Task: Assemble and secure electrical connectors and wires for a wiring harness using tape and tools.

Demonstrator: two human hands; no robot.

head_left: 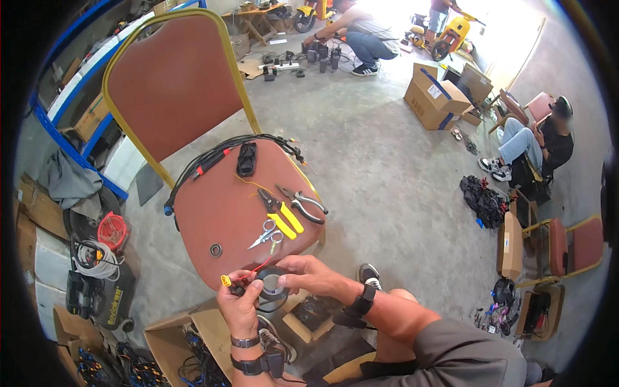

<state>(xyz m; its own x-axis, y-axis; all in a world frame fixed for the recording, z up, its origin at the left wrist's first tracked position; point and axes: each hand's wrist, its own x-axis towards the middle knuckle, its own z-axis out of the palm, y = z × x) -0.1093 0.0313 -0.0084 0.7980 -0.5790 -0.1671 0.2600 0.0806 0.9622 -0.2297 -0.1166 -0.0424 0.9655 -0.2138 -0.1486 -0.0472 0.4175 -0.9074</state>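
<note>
My left hand (237, 308) is closed round a cable with a yellow connector (225, 280) on its end. A thin red wire (263, 264) runs from there toward the chair seat. My right hand (317, 280) grips a roll of black tape (267, 272), which my left fingers touch too. Both hands are just in front of the red chair seat (213, 209). On the seat lie scissors (263, 235), wire strippers (287, 219) with yellow handles, pliers (302, 202), and a small dark ring (216, 249).
Black cables (193, 169) and a black object (246, 159) lie on the seat's far part. Open cardboard boxes (169, 335) stand below my hands. One person (364, 35) squats at the back, another (538, 142) sits at right. Blue shelving (77, 145) borders the left.
</note>
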